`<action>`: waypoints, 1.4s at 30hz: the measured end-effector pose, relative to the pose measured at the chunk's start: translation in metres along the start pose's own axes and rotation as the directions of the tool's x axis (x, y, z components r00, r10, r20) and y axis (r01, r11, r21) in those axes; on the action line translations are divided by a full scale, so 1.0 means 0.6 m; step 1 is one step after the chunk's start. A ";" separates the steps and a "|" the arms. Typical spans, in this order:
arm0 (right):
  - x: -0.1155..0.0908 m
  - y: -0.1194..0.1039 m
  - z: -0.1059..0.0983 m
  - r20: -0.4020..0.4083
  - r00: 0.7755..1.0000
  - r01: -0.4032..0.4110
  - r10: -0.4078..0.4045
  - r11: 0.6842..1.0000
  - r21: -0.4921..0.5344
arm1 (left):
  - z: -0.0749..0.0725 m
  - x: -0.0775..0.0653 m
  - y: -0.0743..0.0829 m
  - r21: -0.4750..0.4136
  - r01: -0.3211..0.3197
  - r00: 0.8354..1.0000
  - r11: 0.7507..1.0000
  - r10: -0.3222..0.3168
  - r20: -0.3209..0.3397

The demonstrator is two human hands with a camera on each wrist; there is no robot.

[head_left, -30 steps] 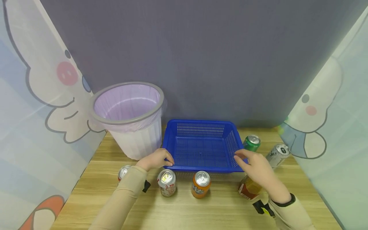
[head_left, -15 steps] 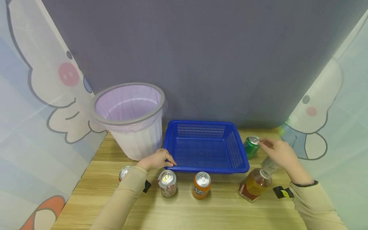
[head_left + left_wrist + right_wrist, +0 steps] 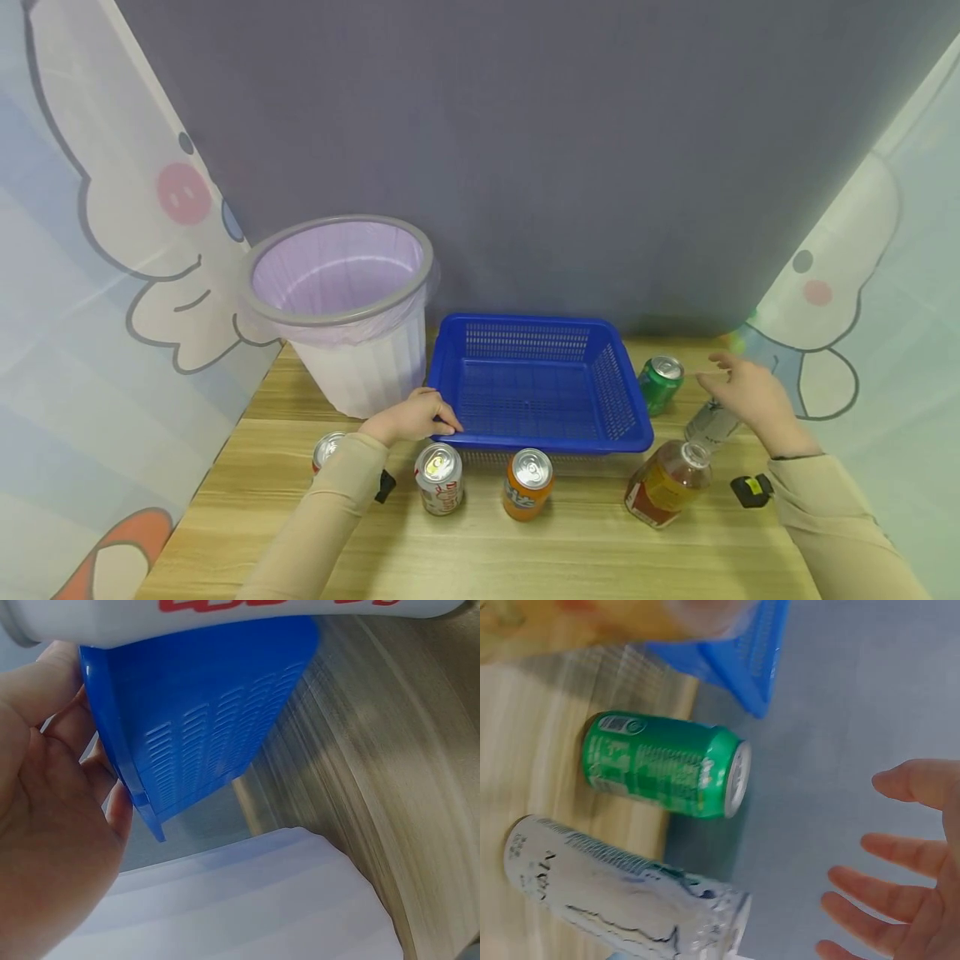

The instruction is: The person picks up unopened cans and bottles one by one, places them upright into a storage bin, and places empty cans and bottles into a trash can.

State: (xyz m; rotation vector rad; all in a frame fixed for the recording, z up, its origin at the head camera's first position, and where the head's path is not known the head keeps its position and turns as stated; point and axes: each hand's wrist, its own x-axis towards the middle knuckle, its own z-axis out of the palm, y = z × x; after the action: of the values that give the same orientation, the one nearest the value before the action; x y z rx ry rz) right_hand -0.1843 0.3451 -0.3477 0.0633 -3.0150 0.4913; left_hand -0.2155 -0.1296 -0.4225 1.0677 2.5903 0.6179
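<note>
My left hand (image 3: 420,417) grips the near left corner of a blue plastic basket (image 3: 540,443), thumb and fingers at its rim in the left wrist view. The right hand (image 3: 753,404) holds nothing; its fingers (image 3: 885,892) are spread in the right wrist view. It hovers above a tall white can (image 3: 708,427), to the right of a green can (image 3: 661,387). Both cans stand upright to the right of the basket. A bottle of amber drink (image 3: 666,492) stands nearer to me, below the white can in the head view.
A silver Coca-Cola can (image 3: 439,483) and an orange Fanta can (image 3: 527,487) stand before the basket. Another can (image 3: 327,447) is partly hidden behind my left sleeve. The white bin (image 3: 367,371) with a lilac liner stands at the back left. A grey panel rises behind.
My right hand has moved from the basket's right rim, past the green can, to above the white can. The left hand has stayed on the basket corner.
</note>
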 end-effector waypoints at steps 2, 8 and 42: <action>0.003 0.006 0.003 -0.007 1.000 -0.009 0.009 1.000 -0.006 | 0.001 0.000 0.000 -0.001 -0.001 1.000 1.000 0.001 -0.002; 0.011 0.028 0.016 -0.064 0.998 -0.020 0.018 0.999 -0.038 | 0.003 0.001 -0.002 -0.013 0.003 1.000 1.000 -0.003 -0.001; 0.013 0.104 0.063 0.084 0.983 -0.161 0.160 0.987 0.007 | 0.007 0.000 -0.003 -0.019 0.019 1.000 1.000 -0.020 -0.010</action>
State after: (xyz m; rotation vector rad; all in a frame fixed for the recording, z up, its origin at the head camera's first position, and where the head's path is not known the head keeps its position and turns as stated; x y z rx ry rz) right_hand -0.1982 0.3920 -0.4027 -0.1644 -3.1143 0.5366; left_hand -0.2148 -0.1292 -0.4271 1.0348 2.5952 0.6441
